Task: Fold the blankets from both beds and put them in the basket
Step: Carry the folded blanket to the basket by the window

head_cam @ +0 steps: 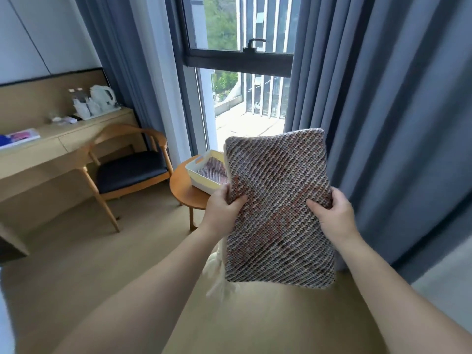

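A folded woven blanket (278, 200), striped brown, grey and rust, is held up in front of me above the floor. My left hand (223, 208) grips its left edge and my right hand (334, 213) grips its right edge. White fringe (217, 272) hangs from its lower left. Beyond it, a white basket (196, 172) stands on a small round wooden table (184, 192). Another folded blanket (214, 169) of the same weave lies inside the basket. The held blanket hides the basket's right part.
A wooden armchair (127, 169) with a dark seat stands left of the round table, at a long wooden desk (51, 144) carrying a kettle and cups. Blue-grey curtains (396, 123) hang on the right beside a tall window. A bed corner (449, 295) shows at lower right.
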A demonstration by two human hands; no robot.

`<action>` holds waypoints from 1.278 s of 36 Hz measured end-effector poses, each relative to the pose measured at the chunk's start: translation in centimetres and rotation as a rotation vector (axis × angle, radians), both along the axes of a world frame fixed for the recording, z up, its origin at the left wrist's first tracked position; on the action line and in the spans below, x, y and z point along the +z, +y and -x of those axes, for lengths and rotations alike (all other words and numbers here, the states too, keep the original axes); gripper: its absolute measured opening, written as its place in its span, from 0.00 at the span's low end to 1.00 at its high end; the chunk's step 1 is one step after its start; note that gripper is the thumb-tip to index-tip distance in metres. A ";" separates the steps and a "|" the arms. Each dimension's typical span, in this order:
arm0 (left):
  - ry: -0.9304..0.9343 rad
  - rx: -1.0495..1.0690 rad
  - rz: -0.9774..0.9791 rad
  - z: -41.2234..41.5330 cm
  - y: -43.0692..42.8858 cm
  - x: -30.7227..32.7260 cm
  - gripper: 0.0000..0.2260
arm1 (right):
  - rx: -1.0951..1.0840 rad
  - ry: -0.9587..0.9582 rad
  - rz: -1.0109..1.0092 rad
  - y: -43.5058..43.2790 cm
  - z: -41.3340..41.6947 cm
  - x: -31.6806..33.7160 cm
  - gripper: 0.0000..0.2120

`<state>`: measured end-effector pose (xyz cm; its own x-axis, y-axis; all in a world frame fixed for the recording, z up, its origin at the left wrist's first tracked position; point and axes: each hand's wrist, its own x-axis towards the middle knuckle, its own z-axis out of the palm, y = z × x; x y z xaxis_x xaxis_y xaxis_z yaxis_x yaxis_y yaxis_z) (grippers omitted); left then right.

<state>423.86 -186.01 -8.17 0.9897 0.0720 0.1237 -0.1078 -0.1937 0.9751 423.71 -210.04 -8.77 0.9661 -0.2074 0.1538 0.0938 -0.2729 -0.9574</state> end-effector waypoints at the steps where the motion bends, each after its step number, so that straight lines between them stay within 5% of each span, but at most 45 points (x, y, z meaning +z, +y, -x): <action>1: 0.008 0.015 0.003 -1.1 -0.6 0.0 0.08 | 0.017 0.003 -0.003 -0.6 -1.4 0.1 0.16; 22: 0.009 0.128 0.037 -24.3 0.1 -1.5 0.20 | 0.138 0.023 0.011 -0.7 -27.3 -0.1 0.17; 30: -0.006 0.138 0.094 -37.0 4.4 -1.2 0.09 | 0.127 0.019 0.014 4.0 -40.1 0.7 0.18; 43: 0.041 0.214 0.095 -51.5 10.7 -1.8 0.08 | 0.198 0.090 0.052 10.3 -56.6 0.1 0.19; 46: 0.081 0.265 0.071 -54.3 11.6 -2.8 0.15 | 0.226 0.114 0.065 11.5 -60.5 -1.0 0.17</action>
<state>478.18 -174.44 -10.99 0.9417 0.3350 0.0306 0.0162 -0.1360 0.9906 484.18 -198.53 -9.79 0.9986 0.0220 0.0475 0.0521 -0.3184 -0.9465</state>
